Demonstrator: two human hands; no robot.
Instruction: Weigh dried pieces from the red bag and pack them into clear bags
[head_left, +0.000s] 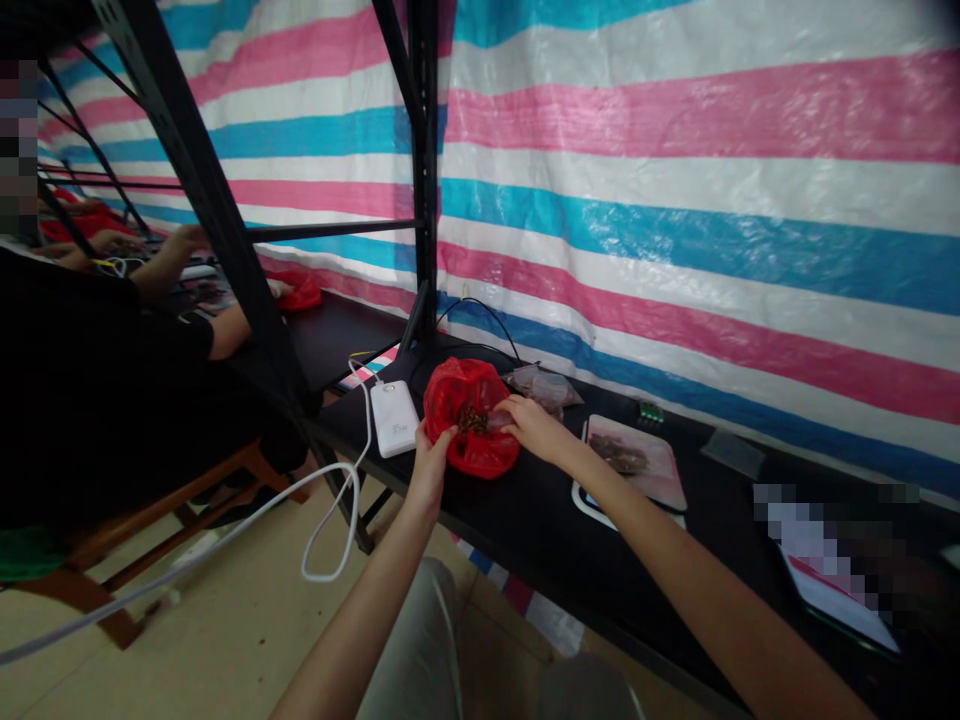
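Observation:
A red plastic bag (pixel 469 392) lies open on the black table (pixel 540 520), with small dark brown pieces (pixel 472 418) showing in its mouth. My left hand (pixel 431 455) grips the bag's near edge, fingers pinched on the plastic. My right hand (pixel 525 420) holds the bag's right edge, its fingertips closed at the opening beside the dark pieces.
A white power bank (pixel 395 417) with a white cable (pixel 330 520) lies left of the bag. A clear bag (pixel 544 385) sits behind it. A pink-white tray (pixel 637 462) with dark pieces lies to the right. Another person (pixel 112 340) sits at the left by black shelf posts (pixel 424 170).

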